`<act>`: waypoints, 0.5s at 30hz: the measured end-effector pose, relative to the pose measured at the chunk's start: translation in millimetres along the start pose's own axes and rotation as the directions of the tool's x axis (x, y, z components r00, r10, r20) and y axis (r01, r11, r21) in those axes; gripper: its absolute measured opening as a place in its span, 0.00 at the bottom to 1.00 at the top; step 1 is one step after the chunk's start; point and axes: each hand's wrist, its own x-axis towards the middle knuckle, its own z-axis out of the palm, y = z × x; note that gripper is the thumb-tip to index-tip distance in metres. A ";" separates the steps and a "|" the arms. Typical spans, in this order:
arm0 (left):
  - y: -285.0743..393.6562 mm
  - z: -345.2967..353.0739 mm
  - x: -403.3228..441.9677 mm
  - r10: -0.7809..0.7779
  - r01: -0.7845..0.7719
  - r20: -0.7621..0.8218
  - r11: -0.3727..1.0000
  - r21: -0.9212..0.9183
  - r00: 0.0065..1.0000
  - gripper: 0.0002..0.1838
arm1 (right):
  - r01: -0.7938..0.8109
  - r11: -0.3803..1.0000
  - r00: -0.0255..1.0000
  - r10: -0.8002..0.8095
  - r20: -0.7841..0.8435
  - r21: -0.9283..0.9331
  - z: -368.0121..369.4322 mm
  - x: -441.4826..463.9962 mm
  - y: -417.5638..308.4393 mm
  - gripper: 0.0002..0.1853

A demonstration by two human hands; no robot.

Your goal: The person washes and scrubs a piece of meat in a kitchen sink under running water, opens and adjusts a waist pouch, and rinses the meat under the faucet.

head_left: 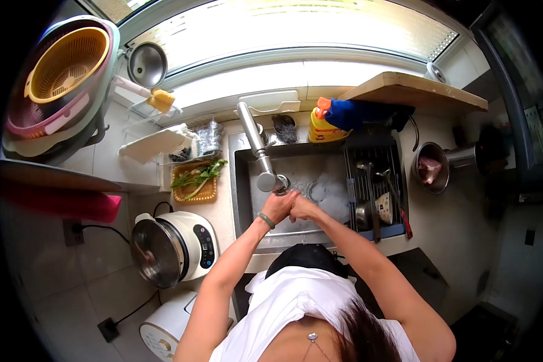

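My left hand (277, 206), with a green bangle at the wrist, is beneath the head of the metal faucet (265, 166). Against it lies my right hand (304, 209). The fingers of both look curled together, and whatever is between them, if anything, is hidden. Both hands are above the left half of the steel sink (242, 181), where the wet bottom (320, 196) shows ripples or foam. Right of the hands, a dark drying rack (351, 158) in the sink carries ladles (364, 166), a red-handled utensil (406, 226) and a patterned bowl (384, 208).
Behind the sink stand a yellow detergent bottle (327, 130) and a blue cloth (368, 114). A basket of greens (200, 188) and a white electric cooker (199, 241) are at left. A metal bowl with meat (429, 169) stands at right, below a wooden board (422, 90).
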 end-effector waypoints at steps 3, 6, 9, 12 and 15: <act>-5.0 42.1 -7.0 -0.231 0.240 0.098 0.967 -0.092 0.968 0.11 | 0.022 0.946 0.959 -0.111 -0.259 -0.323 23.3 8.1 16.0 0.08; -3.7 54.5 -8.7 -0.387 0.411 0.181 0.904 -0.119 0.904 0.08 | -0.068 0.878 0.939 -0.105 -0.328 -0.475 28.6 12.4 23.5 0.06; -1.6 59.7 -13.6 -0.394 0.471 0.365 0.869 -0.153 0.844 0.11 | -0.056 0.828 0.957 -0.115 -0.266 -0.558 27.0 11.2 30.6 0.08; -6.2 78.1 -12.8 -0.351 0.464 0.375 0.843 -0.272 0.858 0.13 | 0.021 0.760 0.960 -0.197 -0.199 -0.649 21.4 9.6 40.6 0.09; -4.9 87.8 -6.2 -0.262 0.392 0.399 0.873 -0.291 0.879 0.11 | 0.132 0.681 0.932 -0.333 -0.144 -0.720 8.6 3.5 47.3 0.09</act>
